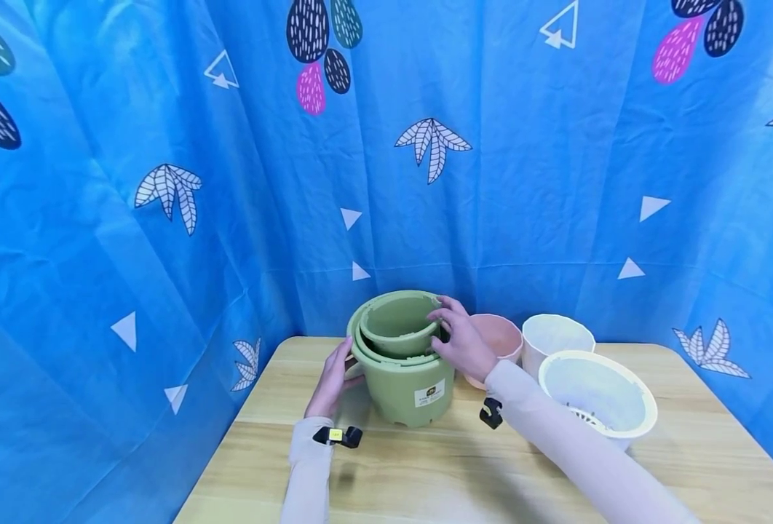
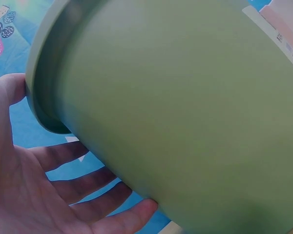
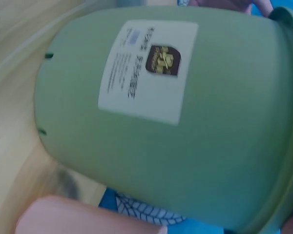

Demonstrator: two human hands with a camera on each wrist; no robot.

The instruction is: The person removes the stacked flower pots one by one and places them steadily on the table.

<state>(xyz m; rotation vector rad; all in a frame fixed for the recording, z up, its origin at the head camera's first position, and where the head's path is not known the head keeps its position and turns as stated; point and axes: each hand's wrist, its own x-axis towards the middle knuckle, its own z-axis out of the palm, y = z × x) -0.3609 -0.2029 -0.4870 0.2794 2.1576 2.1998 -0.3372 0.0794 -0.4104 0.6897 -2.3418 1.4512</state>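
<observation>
A large green flower pot (image 1: pixel 396 393) with a white label (image 3: pixel 149 70) stands on the table. A second green rim shows just inside its mouth, and a smaller green flower pot (image 1: pixel 393 343) sits within, its rim above the others. At the large pot's left side, my left hand (image 1: pixel 329 382) touches the wall with fairly straight, spread fingers (image 2: pixel 90 187), its thumb against the rim. My right hand (image 1: pixel 464 340) pinches the smaller pot's right rim; part of that grip is hidden inside the large pot's mouth.
To the right stand a pink pot (image 1: pixel 494 336), a white pot (image 1: pixel 557 335) and, nearer, a wide whitish pot (image 1: pixel 645 407) with a slotted bottom. My right forearm passes in front of them. A blue patterned curtain (image 1: pixel 524 218) hangs behind the wooden table (image 1: pixel 282 407).
</observation>
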